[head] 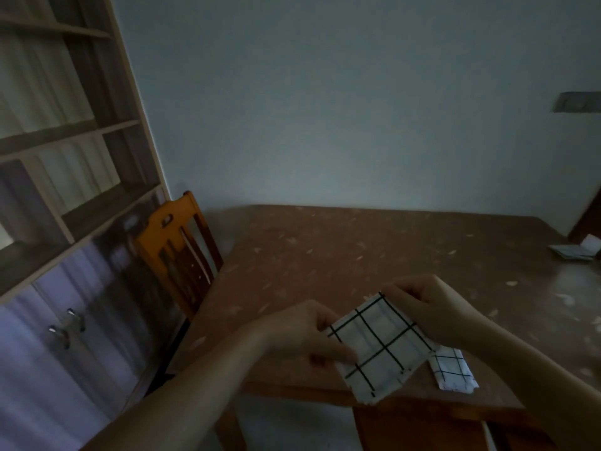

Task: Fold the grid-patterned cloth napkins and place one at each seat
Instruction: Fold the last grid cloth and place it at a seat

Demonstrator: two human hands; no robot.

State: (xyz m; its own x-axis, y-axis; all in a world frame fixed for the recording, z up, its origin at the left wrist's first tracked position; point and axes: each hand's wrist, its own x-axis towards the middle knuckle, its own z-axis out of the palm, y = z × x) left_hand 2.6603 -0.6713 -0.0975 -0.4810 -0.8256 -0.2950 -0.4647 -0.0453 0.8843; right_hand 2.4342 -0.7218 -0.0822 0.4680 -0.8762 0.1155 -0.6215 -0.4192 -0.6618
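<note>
I hold a folded white napkin with a black grid (379, 348) above the near edge of the brown table (357, 255). My left hand (299, 333) pinches its left side, thumb underneath. My right hand (429, 307) grips its upper right edge. A second folded grid napkin (452, 369) lies flat on the table just right of the held one, partly hidden under my right wrist. A third pale folded cloth (575, 250) rests at the table's far right edge; its pattern is too dim to make out.
An orange wooden chair (177, 252) is pushed in at the table's left side. A tall shelf unit with glossy cabinet doors (74, 222) stands along the left wall. A plain wall runs behind the table.
</note>
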